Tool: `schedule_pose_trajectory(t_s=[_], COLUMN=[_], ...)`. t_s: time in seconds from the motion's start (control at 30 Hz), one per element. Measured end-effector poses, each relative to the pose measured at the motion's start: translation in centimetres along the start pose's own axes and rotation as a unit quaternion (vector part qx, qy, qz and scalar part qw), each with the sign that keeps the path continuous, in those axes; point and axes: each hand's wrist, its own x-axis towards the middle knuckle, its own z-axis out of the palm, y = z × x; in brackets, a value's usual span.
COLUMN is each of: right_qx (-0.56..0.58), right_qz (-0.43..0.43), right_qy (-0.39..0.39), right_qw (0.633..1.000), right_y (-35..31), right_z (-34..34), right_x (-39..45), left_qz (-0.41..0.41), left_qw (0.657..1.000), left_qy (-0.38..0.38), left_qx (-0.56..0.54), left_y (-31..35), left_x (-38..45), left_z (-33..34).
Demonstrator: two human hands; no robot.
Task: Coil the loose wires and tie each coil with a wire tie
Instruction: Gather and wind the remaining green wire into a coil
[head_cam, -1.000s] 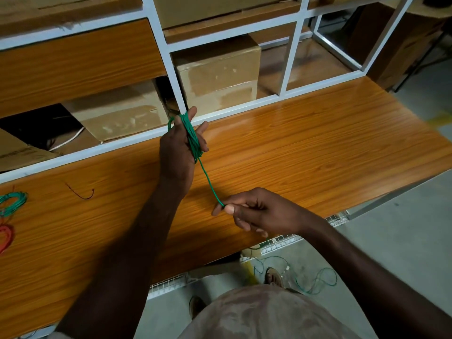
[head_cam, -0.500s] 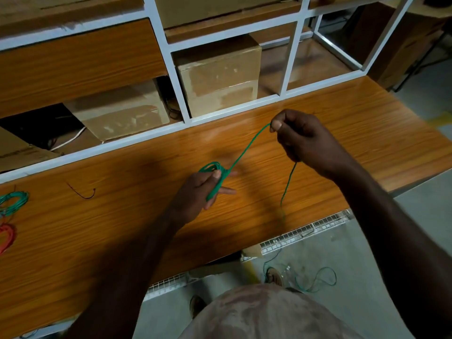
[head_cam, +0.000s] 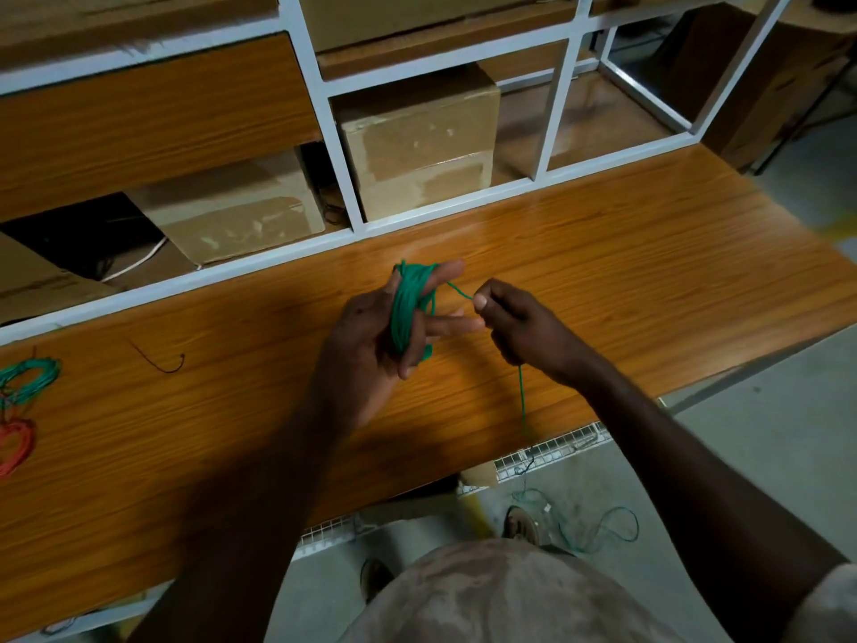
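A green wire is wound in several loops around my left hand [head_cam: 371,336], forming a green coil [head_cam: 403,308] over the spread fingers above the wooden table [head_cam: 649,271]. My right hand [head_cam: 514,322] sits just right of it and pinches the free green wire [head_cam: 459,292] between thumb and forefinger. The wire's tail [head_cam: 521,401] drops from under my right hand over the table's front edge to a loose tangle on the floor [head_cam: 598,531].
A finished green coil [head_cam: 28,378] and a red coil [head_cam: 14,445] lie at the table's left edge. A short dark wire tie [head_cam: 160,362] lies left of centre. White shelf frames with cardboard boxes [head_cam: 417,136] stand behind the table.
My right hand came down from the far right to beside my left hand, laying wire onto the coil. My left hand turned up with fingers spread, and the coil is thicker.
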Motion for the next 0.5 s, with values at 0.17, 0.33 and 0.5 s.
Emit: schedule_pose_trajectory(t_s=[0.17,0.33,0.5], right_qx=[0.021,0.013,0.042], right_qz=[0.022,0.04,0.044], right_qy=[-0.02,-0.068,-0.185], right_qw=[0.999,0.997,0.981], right_y=[1.1,0.8,-0.9], right_z=[0.7,2.9,5.0], right_x=[-1.3,-2.8,-5.1], left_qz=[0.041,0.109,0.165], left_qw=[0.996,0.985,0.973], left_qy=[-0.009,0.035,0.141], left_qx=[-0.077,-0.126,-0.074], left_y=[2.0,3.0,3.7], left_x=[0.6,3.1,6.7], left_z=[0.8,1.7,0.6])
